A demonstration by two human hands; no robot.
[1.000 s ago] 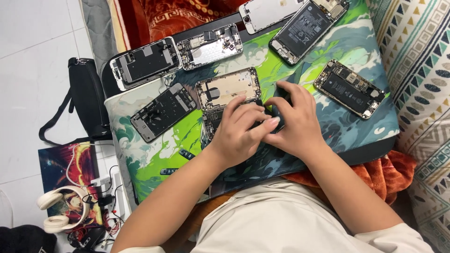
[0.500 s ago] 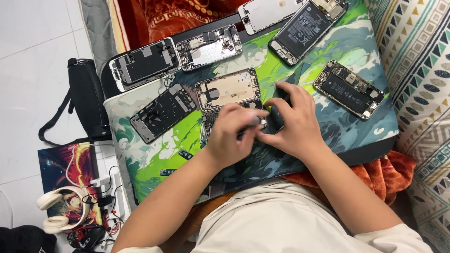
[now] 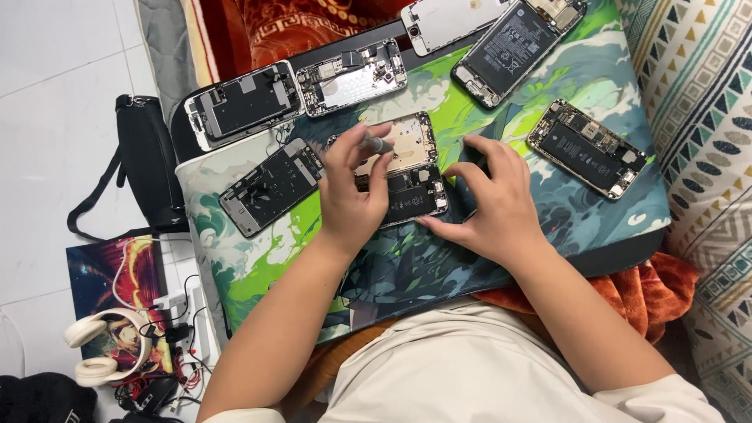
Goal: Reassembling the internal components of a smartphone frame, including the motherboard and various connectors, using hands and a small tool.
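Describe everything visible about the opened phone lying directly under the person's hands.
The opened phone lies flat near the middle of the green and blue patterned mat, its back off. A black battery and metal frame show. The left hand, pinching a small grey tool, covers its left part; the right hand rests beside it, thumb at its lower right corner.

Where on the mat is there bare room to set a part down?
Bare mat lies near the left forearm, below the dark opened phone, and between the right hand and the right-side phone. The top edge is crowded.
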